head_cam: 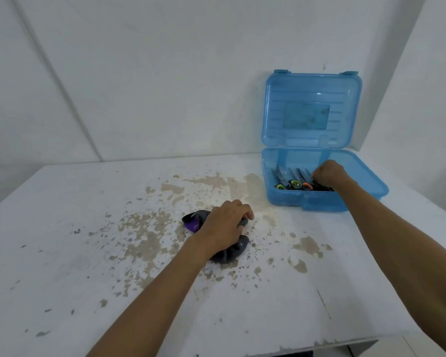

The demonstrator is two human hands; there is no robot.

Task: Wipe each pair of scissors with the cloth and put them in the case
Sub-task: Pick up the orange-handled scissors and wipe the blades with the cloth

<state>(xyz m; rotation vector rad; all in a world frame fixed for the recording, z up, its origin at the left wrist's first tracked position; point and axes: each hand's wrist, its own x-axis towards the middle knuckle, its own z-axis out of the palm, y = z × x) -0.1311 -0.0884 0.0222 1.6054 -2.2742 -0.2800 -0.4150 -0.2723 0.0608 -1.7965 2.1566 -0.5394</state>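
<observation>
The left hand lies on top of a bunched dark grey cloth near the middle of the table. Its fingers are curled over the cloth and gripping it, and a purple piece pokes out at the far left edge. That could be a scissor handle wrapped inside, though I can't be sure from where I stand. The right hand is down inside the translucent blue plastic case, knuckles up and fingers tucked under against the dark handles there. I cannot tell whether it is pinching a pair or merely touching them. Just left of it, several metal-bladed scissors with green and orange handles lie side by side in the tray, blades pointing towards the hinge. The ribbed lid stands upright behind them, against the wall. To my eye the scissors are light, stiff and narrow, with smooth blades that would slip in a grip, so the plastic handle loops are the sensible place to take hold. They should be laid in flat so they don't ride up over their neighbours. The cloth is soft and limp and will fold round a blade easily. All of this sits on a white painted table with patches of worn, flaking paint. The case is at the table's far right, well apart from the cloth.
</observation>
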